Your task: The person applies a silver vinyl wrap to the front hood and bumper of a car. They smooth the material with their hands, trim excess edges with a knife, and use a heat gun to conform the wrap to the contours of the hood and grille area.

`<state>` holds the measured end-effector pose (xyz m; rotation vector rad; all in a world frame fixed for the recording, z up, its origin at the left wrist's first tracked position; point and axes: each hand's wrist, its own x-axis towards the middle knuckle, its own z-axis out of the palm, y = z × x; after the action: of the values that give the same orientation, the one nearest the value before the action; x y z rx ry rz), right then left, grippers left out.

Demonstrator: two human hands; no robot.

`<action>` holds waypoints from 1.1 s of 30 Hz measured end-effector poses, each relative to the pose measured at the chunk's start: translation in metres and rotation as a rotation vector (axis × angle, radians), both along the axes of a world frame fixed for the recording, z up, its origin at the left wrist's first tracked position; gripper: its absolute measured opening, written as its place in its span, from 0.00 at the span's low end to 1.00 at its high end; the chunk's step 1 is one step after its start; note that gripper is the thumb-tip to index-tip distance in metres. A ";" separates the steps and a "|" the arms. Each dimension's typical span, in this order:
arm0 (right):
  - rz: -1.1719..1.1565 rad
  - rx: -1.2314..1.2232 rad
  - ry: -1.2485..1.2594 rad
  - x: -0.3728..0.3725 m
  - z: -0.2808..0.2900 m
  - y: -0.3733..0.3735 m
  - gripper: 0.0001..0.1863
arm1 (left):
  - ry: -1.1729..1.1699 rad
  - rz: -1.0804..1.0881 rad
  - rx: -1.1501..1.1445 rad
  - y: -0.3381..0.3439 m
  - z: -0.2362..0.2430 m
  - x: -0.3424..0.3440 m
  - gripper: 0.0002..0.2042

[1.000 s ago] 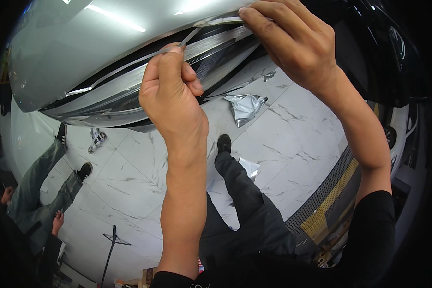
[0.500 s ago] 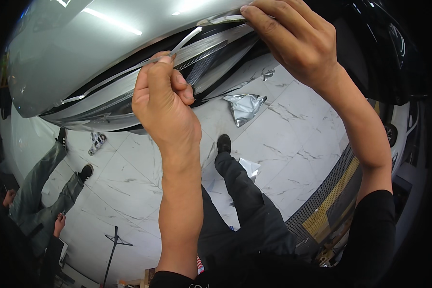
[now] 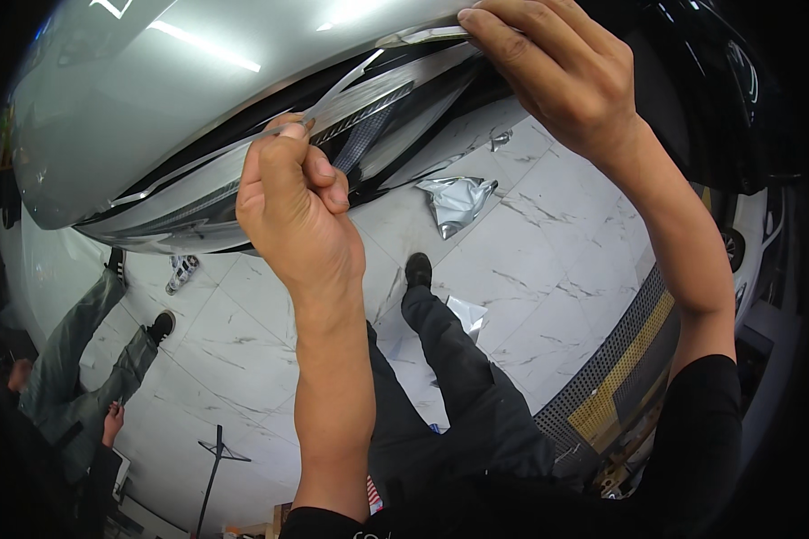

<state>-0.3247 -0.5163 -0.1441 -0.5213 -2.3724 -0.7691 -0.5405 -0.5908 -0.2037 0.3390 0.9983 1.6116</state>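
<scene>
We are pinching a pale strip (image 3: 343,85), likely light and bendy, in our left fingers (image 3: 284,154), best held there; right fingers (image 3: 502,41), grip unclear, are touching the car panel (image 3: 189,103).

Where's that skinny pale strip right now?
In the head view, left of centre near the top: the skinny pale strip is pinched in the left hand, just below the edge of the silvery car panel.

The left hand (image 3: 301,207) has room rightward — the headlight (image 3: 373,130) blocks ahead.
</scene>
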 end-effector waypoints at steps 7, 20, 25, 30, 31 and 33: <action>0.013 0.036 -0.003 0.011 -0.004 0.006 0.09 | 0.010 -0.022 0.027 -0.001 -0.002 0.000 0.07; -0.002 0.031 0.000 0.033 -0.012 0.014 0.09 | 0.029 -0.030 0.013 -0.003 -0.006 -0.002 0.09; -0.038 0.004 -0.029 0.029 0.002 0.007 0.09 | 0.018 -0.018 0.006 -0.002 -0.009 -0.003 0.09; -0.039 0.013 -0.026 0.037 -0.001 0.009 0.09 | 0.016 -0.040 0.042 -0.002 -0.011 -0.004 0.08; -0.039 0.016 -0.022 0.040 -0.002 0.010 0.09 | 0.015 -0.043 0.044 -0.002 -0.011 -0.004 0.08; -0.037 0.031 -0.018 0.048 -0.008 0.014 0.09 | 0.016 -0.046 0.053 -0.002 -0.012 -0.004 0.08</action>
<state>-0.2771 -0.5021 -0.1524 -0.5492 -2.3695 -0.8297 -0.5445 -0.5928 -0.2156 0.4087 0.9539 1.5980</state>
